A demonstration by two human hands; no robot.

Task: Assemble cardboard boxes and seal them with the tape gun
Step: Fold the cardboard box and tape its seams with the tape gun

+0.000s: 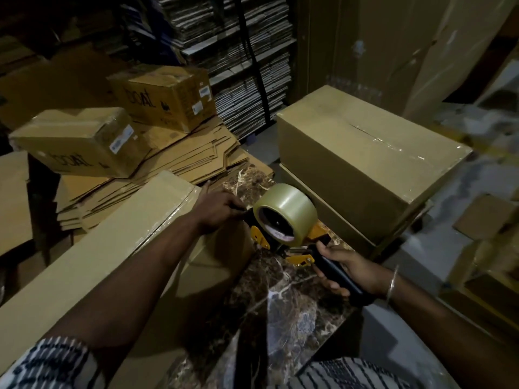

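Left hand (217, 207) fingertips hidden behind the tape gun (283, 234), so its grip there cannot be told. Long box (92, 256) left of the gun runs off the frame's left edge. Right of the gun, cartons (483, 242) smeared by blur. Labels on the boat boxes (84, 141) unreadable.

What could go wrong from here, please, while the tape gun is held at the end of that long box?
The left hand has its fingers right at the front of the tape gun, near where the cutter probably sits, so a sudden pull by the right hand on the handle might nick them. The long box overhangs the marble surface and may shift under pressure. The dim light makes it hard to judge whether the tape lies straight.
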